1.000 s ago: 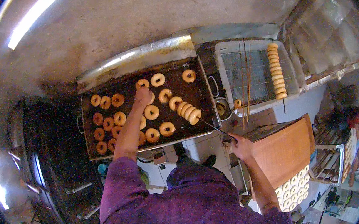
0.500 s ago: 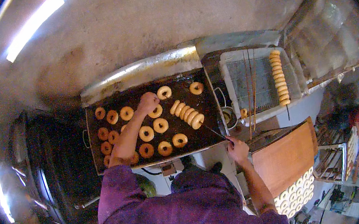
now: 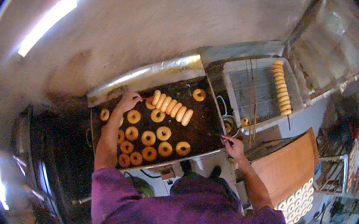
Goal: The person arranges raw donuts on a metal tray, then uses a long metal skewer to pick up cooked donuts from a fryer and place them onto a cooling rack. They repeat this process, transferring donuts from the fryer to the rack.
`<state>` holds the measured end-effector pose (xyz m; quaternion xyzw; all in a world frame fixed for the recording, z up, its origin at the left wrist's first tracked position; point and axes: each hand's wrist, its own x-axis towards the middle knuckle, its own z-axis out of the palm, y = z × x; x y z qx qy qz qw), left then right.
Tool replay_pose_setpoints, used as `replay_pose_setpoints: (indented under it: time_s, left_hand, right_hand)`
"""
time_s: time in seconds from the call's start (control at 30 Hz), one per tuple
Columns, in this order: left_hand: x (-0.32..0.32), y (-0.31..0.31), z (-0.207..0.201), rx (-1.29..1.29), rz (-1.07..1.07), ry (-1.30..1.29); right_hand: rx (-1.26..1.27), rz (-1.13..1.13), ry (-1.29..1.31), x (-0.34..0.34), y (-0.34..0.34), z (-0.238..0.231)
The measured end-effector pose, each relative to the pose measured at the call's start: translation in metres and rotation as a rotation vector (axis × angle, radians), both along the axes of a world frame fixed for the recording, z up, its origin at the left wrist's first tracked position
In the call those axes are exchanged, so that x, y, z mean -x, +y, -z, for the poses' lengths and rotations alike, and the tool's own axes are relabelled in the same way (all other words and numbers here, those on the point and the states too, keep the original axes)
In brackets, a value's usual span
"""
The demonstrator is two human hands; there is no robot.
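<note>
My right hand (image 3: 234, 147) is closed in a pinch on the near end of a thin dark skewer at the right front corner of the fryer. A row of several golden doughnuts (image 3: 173, 107) is threaded on that skewer, slanting above the dark oil. At the back left, my left hand (image 3: 130, 101) has its fingers pinched together beside the far end of the row. Whether something small is between them I cannot make out. Close to its fingertips a browned doughnut (image 3: 149, 103) floats, partly behind the row. Several more ring doughnuts (image 3: 148, 137) float toward the left and front.
Right of the fryer (image 3: 158, 163), a pale tray with a wire rack (image 3: 240, 90) holds a full skewer of doughnuts (image 3: 281, 88) and bare sticks (image 3: 253, 104). A small metal pot (image 3: 229, 126) stands between. A brown board (image 3: 281, 167) partly covers pale dough rings (image 3: 296, 204) at the right front.
My left hand has moved left, away from the far-side doughnuts. The skewered row has shifted left and back and now holds a doughnut or so more. My right hand stays near the fryer's corner.
</note>
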<state>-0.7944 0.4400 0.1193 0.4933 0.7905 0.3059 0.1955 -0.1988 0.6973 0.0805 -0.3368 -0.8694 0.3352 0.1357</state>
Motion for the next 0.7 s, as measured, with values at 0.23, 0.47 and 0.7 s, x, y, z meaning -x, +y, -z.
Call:
replay_pose_setpoints:
  time_s: [0.23,0.47,0.7]
  left_hand:
    - [-0.133,-0.057,-0.048,0.084,-0.14,0.082]
    - [-0.252,-0.053,0.036,0.206,-0.383,0.129]
    - [-0.219,-0.051,0.052,0.344,-0.391,-0.009]
  right_hand:
    - [0.076,-0.076,0.052,-0.03,0.012,-0.012]
    - [-0.286,-0.261,-0.368,-0.063,0.056,-0.098]
    - [-0.33,-0.332,-0.414,-0.065,0.067,-0.071]
